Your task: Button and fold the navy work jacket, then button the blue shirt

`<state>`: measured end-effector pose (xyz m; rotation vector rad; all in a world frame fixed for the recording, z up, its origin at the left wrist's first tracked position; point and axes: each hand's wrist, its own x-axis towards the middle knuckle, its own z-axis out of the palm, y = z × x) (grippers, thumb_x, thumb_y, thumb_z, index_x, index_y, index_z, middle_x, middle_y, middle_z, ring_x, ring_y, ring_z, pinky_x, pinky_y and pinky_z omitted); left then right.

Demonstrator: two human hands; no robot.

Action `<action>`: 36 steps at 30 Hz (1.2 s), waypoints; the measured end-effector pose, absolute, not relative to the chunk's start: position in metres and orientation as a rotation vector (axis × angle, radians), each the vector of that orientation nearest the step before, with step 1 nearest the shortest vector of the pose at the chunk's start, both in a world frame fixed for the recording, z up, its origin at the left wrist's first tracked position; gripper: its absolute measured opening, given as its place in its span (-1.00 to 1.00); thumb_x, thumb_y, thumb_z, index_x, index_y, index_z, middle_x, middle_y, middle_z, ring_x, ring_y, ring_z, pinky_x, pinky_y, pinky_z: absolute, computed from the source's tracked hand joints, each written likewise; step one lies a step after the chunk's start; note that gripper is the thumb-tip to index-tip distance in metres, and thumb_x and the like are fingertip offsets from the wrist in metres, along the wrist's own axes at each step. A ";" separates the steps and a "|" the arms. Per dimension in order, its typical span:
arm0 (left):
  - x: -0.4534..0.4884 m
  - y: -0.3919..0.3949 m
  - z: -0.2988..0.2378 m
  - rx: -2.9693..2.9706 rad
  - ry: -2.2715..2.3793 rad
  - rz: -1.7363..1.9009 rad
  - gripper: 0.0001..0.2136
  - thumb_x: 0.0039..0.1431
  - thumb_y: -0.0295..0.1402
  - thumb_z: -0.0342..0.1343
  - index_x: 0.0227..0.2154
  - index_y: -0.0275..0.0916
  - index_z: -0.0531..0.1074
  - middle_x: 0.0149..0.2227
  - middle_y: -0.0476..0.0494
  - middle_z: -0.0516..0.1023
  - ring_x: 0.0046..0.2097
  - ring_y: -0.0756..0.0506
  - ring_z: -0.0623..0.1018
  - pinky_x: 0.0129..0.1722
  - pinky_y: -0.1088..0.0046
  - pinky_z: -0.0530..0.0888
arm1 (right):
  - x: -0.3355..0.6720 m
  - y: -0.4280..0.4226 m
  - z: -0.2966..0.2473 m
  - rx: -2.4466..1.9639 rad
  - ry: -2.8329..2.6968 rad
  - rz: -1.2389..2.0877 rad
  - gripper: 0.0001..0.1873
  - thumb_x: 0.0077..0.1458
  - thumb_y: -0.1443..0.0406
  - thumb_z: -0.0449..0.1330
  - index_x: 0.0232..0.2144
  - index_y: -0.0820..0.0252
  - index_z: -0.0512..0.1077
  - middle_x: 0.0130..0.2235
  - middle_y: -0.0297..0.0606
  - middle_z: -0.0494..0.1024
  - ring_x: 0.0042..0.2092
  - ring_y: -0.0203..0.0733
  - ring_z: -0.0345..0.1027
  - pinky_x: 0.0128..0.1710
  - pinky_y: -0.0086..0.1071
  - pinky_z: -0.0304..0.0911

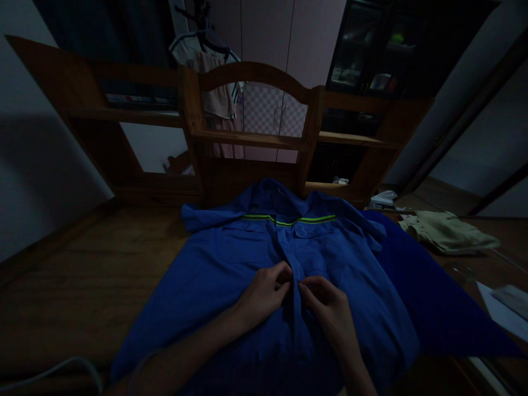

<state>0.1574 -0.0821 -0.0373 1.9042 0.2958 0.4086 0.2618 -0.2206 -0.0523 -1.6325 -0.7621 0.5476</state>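
Note:
A blue short-sleeved work shirt [247,247] lies spread front-up on a wooden desk, its collar toward the far shelf. Yellow-green stripes cross its chest above two flapped pockets. My left hand [270,286] pinches the left side of the front placket, about midway down. Just opposite, my right hand [325,297] grips the placket's other edge between thumb and fingertips. Both hands are closed, close together, with the raised strip of cloth between them. Whether a button sits under the fingertips cannot be made out in the dim light.
A darker blue cloth [429,297] lies under the shirt's right side. Farther right are a folded pale garment [449,231] and some papers [509,308]. A wooden shelf unit [251,140] rises behind the shirt. At bottom left a white cable [74,361] crosses the wooden desk [82,286].

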 end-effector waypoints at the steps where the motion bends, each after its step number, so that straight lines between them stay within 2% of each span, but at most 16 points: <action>1: 0.157 -0.082 -0.037 1.897 0.297 0.407 -0.85 0.11 -0.52 -0.03 -0.31 -0.21 0.39 -0.31 -0.02 0.53 -0.26 -0.02 0.54 -0.29 0.55 0.42 | 0.262 -0.220 -0.052 -1.635 -0.767 0.544 -0.72 0.09 0.10 0.20 -0.32 0.23 0.45 -0.41 -0.25 0.52 -0.35 -0.18 0.41 -0.38 -0.43 0.25; 8: 0.160 -0.076 -0.042 1.740 0.304 0.378 -0.90 0.17 -0.38 0.01 -0.32 -0.25 0.39 -0.31 -0.07 0.51 -0.24 -0.06 0.53 -0.26 0.51 0.42 | 0.263 -0.219 -0.054 -1.683 -0.812 0.533 -0.74 0.10 0.12 0.21 -0.33 0.21 0.43 -0.38 -0.26 0.52 -0.33 -0.18 0.40 -0.37 -0.43 0.24; 14: 0.161 -0.072 -0.044 1.634 0.346 0.322 -0.77 0.18 -0.17 0.05 -0.31 -0.26 0.35 -0.41 -0.05 0.49 -0.35 -0.04 0.52 -0.36 0.51 0.41 | 0.260 -0.218 -0.057 -1.682 -0.837 0.525 -0.75 0.13 0.12 0.18 -0.33 0.20 0.41 -0.36 -0.27 0.51 -0.32 -0.20 0.41 -0.36 -0.44 0.25; 17: 0.162 -0.072 -0.045 1.662 0.376 0.334 -0.76 0.10 -0.20 0.15 -0.30 -0.26 0.33 -0.42 -0.03 0.50 -0.37 -0.03 0.51 -0.40 0.54 0.39 | 0.259 -0.217 -0.059 -1.702 -0.857 0.511 -0.77 0.14 0.13 0.18 -0.32 0.20 0.41 -0.37 -0.29 0.50 -0.34 -0.23 0.40 -0.38 -0.45 0.24; 22: 0.163 -0.068 -0.055 1.695 0.369 0.341 -0.82 0.08 -0.28 0.15 -0.35 -0.28 0.35 -0.40 -0.06 0.52 -0.35 -0.04 0.53 -0.38 0.53 0.38 | 0.258 -0.217 -0.060 -1.737 -0.889 0.467 -0.80 0.14 0.16 0.17 -0.32 0.19 0.41 -0.36 -0.30 0.50 -0.33 -0.23 0.41 -0.36 -0.45 0.25; 26: 0.165 -0.064 -0.059 1.504 0.430 0.220 -0.75 0.00 -0.22 0.21 -0.41 -0.33 0.39 -0.45 -0.09 0.52 -0.42 -0.03 0.52 -0.43 0.54 0.37 | 0.257 -0.217 -0.060 -1.755 -0.887 0.453 -0.80 0.15 0.17 0.17 -0.33 0.19 0.42 -0.35 -0.28 0.50 -0.31 -0.21 0.41 -0.34 -0.43 0.26; 31: 0.165 -0.063 -0.052 1.297 0.500 0.163 -0.66 -0.17 -0.20 0.33 -0.46 -0.35 0.36 -0.54 -0.03 0.48 -0.49 0.01 0.49 -0.46 0.55 0.38 | 0.256 -0.216 -0.058 -1.762 -0.893 0.449 -0.81 0.16 0.17 0.15 -0.33 0.18 0.42 -0.34 -0.27 0.51 -0.30 -0.19 0.41 -0.33 -0.41 0.27; 36: 0.165 -0.064 -0.053 1.280 0.524 0.158 -0.66 -0.15 -0.23 0.32 -0.46 -0.32 0.30 -0.57 0.00 0.48 -0.51 0.01 0.50 -0.46 0.54 0.41 | 0.255 -0.215 -0.057 -1.781 -0.906 0.422 -0.81 0.15 0.17 0.17 -0.33 0.18 0.43 -0.33 -0.28 0.51 -0.30 -0.19 0.41 -0.33 -0.41 0.27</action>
